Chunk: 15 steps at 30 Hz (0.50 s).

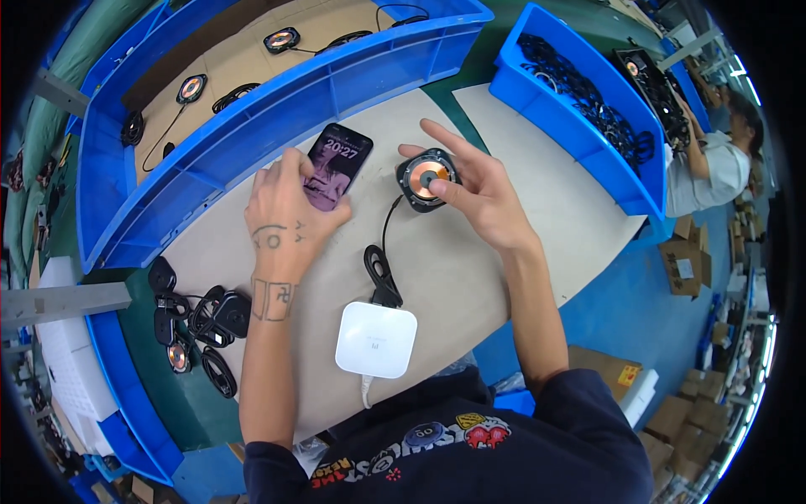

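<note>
My left hand (285,210) grips a smartphone (346,168) by its left and lower edges, its lit screen facing up. In my right hand (487,197) is a round-cornered black wireless charger (405,192) with its copper coil bare. The right thumb presses on the coil's face, while the index finger stretches out past the charger. A black cable (379,267) runs from the charger down to a bundled coil. That bundle meets the upper edge of a white square power adapter (376,336), which has a white cable (367,391) leaving its near side. Phone and charger are apart.
A large blue bin (311,97) at the far left holds several chargers with cables. Another blue bin (571,109), far right, is full of black cables. Left of my forearm lie more cabled chargers (228,314). A co-worker (714,172) sits at the right, beyond cardboard boxes (684,256).
</note>
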Motion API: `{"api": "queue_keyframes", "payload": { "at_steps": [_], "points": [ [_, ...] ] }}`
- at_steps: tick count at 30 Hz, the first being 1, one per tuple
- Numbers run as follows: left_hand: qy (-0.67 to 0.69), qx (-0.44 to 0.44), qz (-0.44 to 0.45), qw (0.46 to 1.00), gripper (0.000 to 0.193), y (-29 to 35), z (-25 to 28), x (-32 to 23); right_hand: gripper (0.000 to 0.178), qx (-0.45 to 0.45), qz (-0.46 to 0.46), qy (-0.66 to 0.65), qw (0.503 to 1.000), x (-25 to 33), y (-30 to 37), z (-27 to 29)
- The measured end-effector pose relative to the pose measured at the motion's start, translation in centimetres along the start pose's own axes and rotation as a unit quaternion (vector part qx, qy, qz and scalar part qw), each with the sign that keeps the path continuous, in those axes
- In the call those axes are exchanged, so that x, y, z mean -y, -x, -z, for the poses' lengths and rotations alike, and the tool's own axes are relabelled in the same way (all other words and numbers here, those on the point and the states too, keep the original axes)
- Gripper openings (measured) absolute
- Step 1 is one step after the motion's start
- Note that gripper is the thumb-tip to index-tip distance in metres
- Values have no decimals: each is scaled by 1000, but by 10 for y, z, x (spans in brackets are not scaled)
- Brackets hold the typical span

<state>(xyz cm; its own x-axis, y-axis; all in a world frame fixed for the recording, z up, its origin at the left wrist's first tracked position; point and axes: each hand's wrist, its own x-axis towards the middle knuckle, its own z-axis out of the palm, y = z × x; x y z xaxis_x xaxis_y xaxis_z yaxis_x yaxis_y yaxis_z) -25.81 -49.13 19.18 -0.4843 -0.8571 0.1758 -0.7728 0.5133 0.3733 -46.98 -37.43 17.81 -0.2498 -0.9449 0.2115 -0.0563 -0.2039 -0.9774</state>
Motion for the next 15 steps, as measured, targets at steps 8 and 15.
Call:
{"api": "queue_keyframes", "payload": {
  "at_steps": [8, 15],
  "points": [
    [397, 46, -74, 914, 45, 16, 8, -51, 71, -15, -64, 47, 997, 27, 17, 4],
    [615, 173, 62, 767, 35, 11, -3, -60, 47, -32, 62, 121, 990, 27, 25, 9]
  ]
}}
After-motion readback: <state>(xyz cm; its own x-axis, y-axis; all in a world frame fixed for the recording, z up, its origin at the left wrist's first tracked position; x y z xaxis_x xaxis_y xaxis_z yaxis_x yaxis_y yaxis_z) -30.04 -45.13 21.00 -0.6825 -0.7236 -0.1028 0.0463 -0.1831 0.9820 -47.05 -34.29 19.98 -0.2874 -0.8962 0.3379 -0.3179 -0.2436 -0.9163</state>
